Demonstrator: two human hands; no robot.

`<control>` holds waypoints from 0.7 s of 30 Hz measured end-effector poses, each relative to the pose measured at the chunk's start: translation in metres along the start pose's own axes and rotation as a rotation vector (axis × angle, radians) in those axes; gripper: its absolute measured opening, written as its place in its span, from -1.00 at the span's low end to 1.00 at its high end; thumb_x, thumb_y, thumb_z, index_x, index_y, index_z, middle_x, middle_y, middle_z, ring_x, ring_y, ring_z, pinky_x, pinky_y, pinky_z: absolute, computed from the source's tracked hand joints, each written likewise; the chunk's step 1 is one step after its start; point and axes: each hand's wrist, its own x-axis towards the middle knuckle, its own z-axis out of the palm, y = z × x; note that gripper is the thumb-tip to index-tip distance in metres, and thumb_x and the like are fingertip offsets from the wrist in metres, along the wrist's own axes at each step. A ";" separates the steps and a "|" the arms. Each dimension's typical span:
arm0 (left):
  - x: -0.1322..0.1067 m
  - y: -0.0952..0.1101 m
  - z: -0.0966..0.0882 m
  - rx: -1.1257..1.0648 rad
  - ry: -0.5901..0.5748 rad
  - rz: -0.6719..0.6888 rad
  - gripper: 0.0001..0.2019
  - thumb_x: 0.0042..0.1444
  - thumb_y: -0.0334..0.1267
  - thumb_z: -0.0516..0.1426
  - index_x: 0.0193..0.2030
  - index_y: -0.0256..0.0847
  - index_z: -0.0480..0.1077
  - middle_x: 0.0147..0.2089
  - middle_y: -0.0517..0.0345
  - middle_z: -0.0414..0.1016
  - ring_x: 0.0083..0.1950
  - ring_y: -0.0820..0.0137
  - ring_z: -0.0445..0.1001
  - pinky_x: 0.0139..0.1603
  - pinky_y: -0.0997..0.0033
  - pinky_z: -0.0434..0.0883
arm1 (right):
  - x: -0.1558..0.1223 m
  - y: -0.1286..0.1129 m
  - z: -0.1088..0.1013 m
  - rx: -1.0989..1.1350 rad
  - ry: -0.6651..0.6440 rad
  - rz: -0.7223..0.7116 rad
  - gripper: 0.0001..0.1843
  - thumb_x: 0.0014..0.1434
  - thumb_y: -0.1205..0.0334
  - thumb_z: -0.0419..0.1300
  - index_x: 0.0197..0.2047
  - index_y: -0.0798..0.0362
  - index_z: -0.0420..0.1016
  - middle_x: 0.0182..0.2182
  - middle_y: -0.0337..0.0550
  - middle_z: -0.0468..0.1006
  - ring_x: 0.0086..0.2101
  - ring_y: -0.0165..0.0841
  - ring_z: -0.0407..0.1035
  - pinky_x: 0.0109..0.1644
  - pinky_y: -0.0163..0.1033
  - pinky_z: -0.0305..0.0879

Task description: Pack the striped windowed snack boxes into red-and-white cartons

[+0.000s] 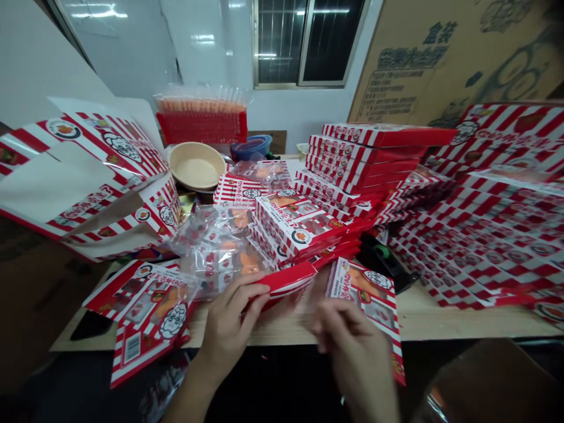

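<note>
- The left hand is closed around the edge of a red box, with the fingers curled over its rim and the thumb out of sight.
- The right hand is blurred by motion. Its fingers are part-curled just beside a striped printed card, and I can't tell whether they're gripping anything.
- The red box sits at the front of the wooden surface, between the hands, with a pile of striped boxes right behind it.
- The box looks like light, thin paperboard: stiff along its folds but easy to dent on a free edge. Its glossy face may slip, so it seems best held by opposite sides or near a corner.
- Clear plastic bags with orange-and-red contents lie just behind the left hand; they look light and slippery.
- A printed packet lies at the front left of the surface.
- Farther back stand a tall stack of red-and-white boxes, a beige bowl and a blue bowl.
- Flat striped sheets cover the right side, and a large striped carton sits on the left.
</note>
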 end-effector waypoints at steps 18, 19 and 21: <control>0.018 0.012 -0.024 0.215 -0.358 0.192 -0.67 0.20 -0.34 0.01 0.11 -0.13 0.25 -0.07 0.08 0.44 -0.10 0.34 0.39 -0.14 0.31 0.44 | -0.007 0.057 0.034 -0.042 -0.188 0.228 -0.52 -0.03 -0.22 0.14 -0.55 0.08 0.36 -0.73 -0.23 0.39 -0.75 -0.44 0.21 -0.66 -0.35 0.15; 0.011 0.017 -0.027 0.203 -0.332 0.248 -0.68 0.20 -0.35 0.01 0.10 -0.09 0.27 -0.08 0.11 0.46 -0.12 0.35 0.40 -0.16 0.34 0.44 | -0.009 0.062 0.023 -0.072 -0.178 0.188 -0.53 0.00 -0.23 0.10 -0.47 0.06 0.42 -0.68 -0.19 0.44 -0.72 -0.37 0.29 -0.65 -0.30 0.20; -0.008 0.030 -0.029 0.154 -0.265 0.327 -0.68 0.19 -0.35 0.00 0.06 -0.01 0.31 -0.15 0.17 0.50 -0.18 0.38 0.43 -0.24 0.43 0.45 | -0.013 0.068 -0.008 -0.155 -0.112 0.081 -0.54 0.04 -0.23 0.03 -0.34 -0.03 0.49 -0.57 -0.11 0.52 -0.57 -0.22 0.44 -0.57 -0.20 0.32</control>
